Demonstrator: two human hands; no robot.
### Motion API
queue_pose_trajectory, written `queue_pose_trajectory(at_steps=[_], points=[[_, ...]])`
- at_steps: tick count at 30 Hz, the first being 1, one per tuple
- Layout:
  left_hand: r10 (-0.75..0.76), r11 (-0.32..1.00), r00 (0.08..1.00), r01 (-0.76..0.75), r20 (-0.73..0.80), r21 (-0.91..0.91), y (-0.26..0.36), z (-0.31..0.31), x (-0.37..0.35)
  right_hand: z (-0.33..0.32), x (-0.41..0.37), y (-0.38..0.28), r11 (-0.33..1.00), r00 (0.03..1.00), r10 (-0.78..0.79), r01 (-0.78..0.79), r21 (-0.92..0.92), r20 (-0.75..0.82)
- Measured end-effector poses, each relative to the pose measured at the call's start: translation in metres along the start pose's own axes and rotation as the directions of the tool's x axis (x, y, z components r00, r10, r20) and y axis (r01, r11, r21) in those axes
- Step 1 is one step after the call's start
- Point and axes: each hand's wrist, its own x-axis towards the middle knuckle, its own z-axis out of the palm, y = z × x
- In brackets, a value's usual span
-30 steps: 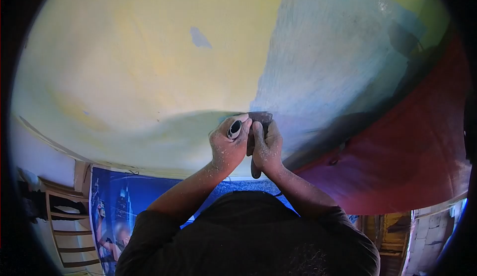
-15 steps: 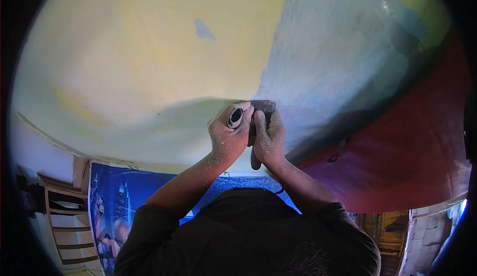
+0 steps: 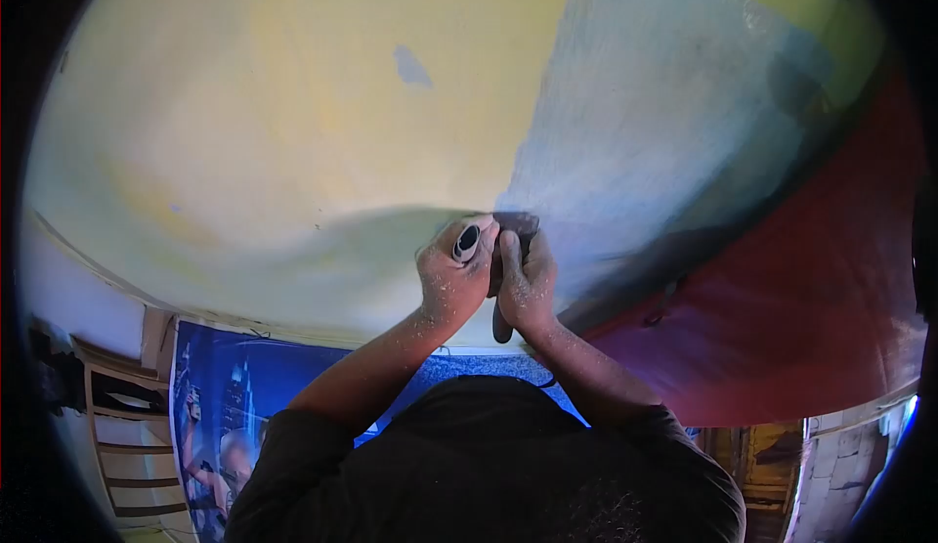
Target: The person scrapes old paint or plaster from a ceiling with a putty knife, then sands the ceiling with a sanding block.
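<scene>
A: "Reading?"
B: "My left grip [image 3: 454, 267] is clamping a ring-ended handle [image 3: 467, 243], mid-view. My right grip [image 3: 529, 284] is clamping a dark flat tool [image 3: 519, 222] beside it."
A: "Surroundings?"
B: "Blue-grey patch [image 3: 635, 113] is spreading toward 1 o'clock; red sheet [image 3: 762, 347] is hanging toward 4."

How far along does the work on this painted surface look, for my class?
Partway, I'd judge. The broad blue-grey stretch and small blue-grey patch look done, standing out from the yellow. In hand, at the stretch's lower end: the left hand closes round a hollow handle, the right hand round a dark flat-headed tool. The wide yellow area probably remains.
</scene>
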Motion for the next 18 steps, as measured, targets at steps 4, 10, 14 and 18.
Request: queue_pose_trajectory(at_steps=[4,10,14,18], points=[[-0.074,0.997,0.997,0.075,0.027,-0.022,-0.015,0.006,-0.005,-0.006,0.002,0.01,0.999,0.998,0.043,-0.043,0.011,0.036],[-0.074,0.997,0.997,0.074,0.0,-0.035,0.002,-0.001,-0.001,0.001,-0.002,-0.009,1.0,0.999,-0.029,0.028,0.006,0.038],[-0.066,0.997,0.998,0.066,0.006,-0.027,-0.016,0.007,-0.008,-0.005,-0.003,0.012,0.999,1.0,0.004,-0.004,-0.033,0.02],[-0.087,0.995,0.996,0.087,0.004,-0.053,-0.007,0.004,-0.002,-0.003,-0.003,0.002,0.999,0.999,0.013,-0.012,-0.029,0.029]])
